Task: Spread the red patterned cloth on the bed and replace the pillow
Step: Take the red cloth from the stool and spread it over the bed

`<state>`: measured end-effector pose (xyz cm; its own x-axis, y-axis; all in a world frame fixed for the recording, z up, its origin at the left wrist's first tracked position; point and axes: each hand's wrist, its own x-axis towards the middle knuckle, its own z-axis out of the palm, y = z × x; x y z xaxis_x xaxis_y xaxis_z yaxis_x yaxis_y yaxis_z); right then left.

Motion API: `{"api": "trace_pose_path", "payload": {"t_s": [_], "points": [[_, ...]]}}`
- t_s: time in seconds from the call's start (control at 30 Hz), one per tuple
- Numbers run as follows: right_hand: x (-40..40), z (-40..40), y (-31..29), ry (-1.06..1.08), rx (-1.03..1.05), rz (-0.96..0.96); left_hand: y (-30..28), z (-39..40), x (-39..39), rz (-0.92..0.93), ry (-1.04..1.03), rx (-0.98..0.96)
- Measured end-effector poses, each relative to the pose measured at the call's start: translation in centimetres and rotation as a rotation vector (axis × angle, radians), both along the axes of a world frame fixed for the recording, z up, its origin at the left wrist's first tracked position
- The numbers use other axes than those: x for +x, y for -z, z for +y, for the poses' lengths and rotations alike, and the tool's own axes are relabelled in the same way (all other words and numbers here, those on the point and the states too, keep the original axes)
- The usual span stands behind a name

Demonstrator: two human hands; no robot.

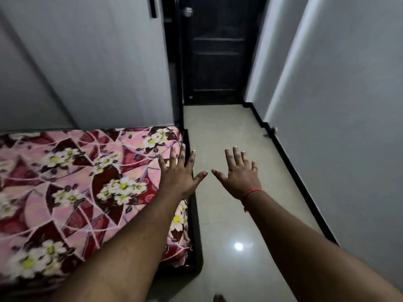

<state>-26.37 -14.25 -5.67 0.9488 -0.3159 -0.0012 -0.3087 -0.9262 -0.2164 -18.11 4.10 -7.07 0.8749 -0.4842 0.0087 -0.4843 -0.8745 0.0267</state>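
The red patterned cloth (87, 188), pink and dark red with white flowers, lies flat over the bed on the left and reaches its right edge. My left hand (178, 173) hovers over that right edge, fingers spread, holding nothing. My right hand (238, 173) is stretched out over the floor beside the bed, fingers apart and empty, with a red thread around the wrist. No pillow shows in the view.
A black bed frame (195, 236) borders the cloth on the right. Pale glossy floor tiles (229, 214) run forward to a dark door (218, 53). Grey walls (338, 105) with a black skirting close in on the right and behind the bed.
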Motion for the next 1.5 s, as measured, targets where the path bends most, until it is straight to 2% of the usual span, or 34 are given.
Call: {"api": "trace_pose_path", "payload": {"t_s": [0.2,0.37,0.57,0.87,1.23,1.5], "points": [[8.8,7.2,1.3,-0.323,0.049,0.075,0.1,8.8,2.5,0.034,-0.324,0.017],[13.3,17.1,2.3,-0.606,0.038,0.119,0.8,18.5,1.0,0.075,-0.63,0.026],[15.1,32.2,3.1,-0.891,0.027,0.143,1.5,32.0,-2.0,0.117,-0.891,-0.022],[13.5,58.3,3.5,-1.186,0.0,0.165,1.8,54.6,-8.3,0.11,-1.198,-0.02],[11.6,79.4,4.5,-1.463,-0.061,0.201,3.3,71.3,-13.0,0.096,-1.41,-0.076],[15.3,94.5,5.0,-1.59,-0.043,0.209,3.7,84.0,-10.1,0.142,-1.518,-0.066]]}}
